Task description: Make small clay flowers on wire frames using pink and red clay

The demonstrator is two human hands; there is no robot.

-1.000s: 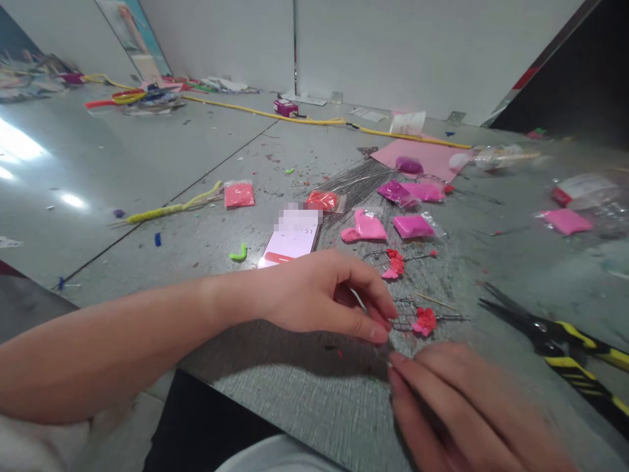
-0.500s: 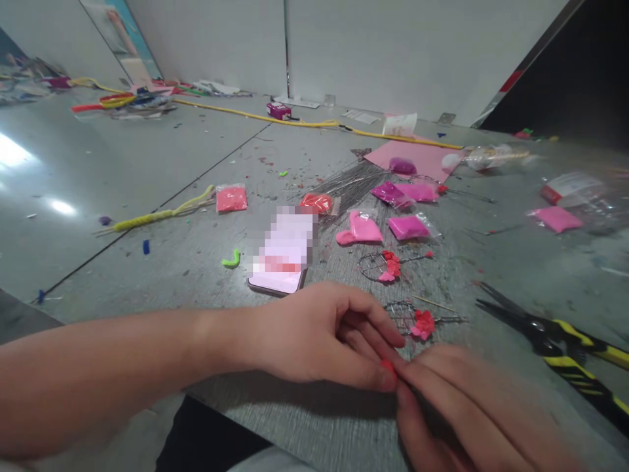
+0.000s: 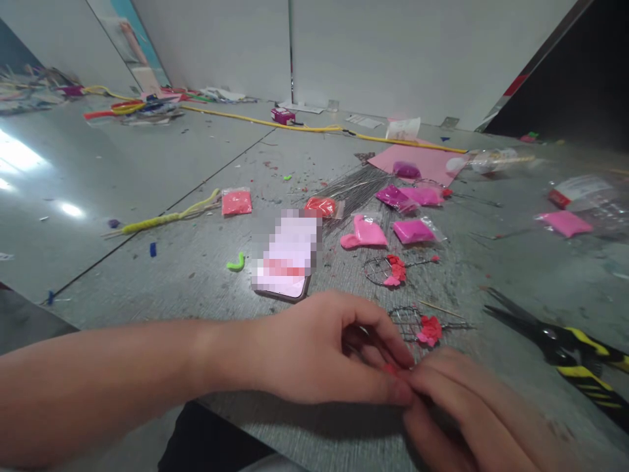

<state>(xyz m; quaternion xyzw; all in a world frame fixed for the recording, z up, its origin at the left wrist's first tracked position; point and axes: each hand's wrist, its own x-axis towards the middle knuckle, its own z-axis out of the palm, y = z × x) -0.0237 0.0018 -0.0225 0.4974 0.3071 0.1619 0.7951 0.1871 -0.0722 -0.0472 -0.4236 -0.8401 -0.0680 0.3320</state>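
Taking the meeting point of the fingertips as the centre of the clock, small clear plastic bags lie mostly towards the far side of the tabletop. At ten o'clock a coral bag holds a flat block of clay; at eleven a red-orange bag bulges beside the phone. Nearer twelve, a light pink bag has a lobe of clay at its left end, and a magenta bag sits just beside it, with two overlapping purple-pink bags behind. At two o'clock another pink bag lies near a blurred clear packet with red inside. The left hand comes in from nine o'clock, back upward, fingers curled, its grip pinching a red piece of clay at the centre, mostly hidden by the fingers. The right hand reaches in from four o'clock, blurred, its fingertips against the left ones; how far its grip is closed I cannot tell. A wire hoop with red and pink clay lies at one o'clock, a second wire hoop at twelve, and black-and-yellow pliers near three.
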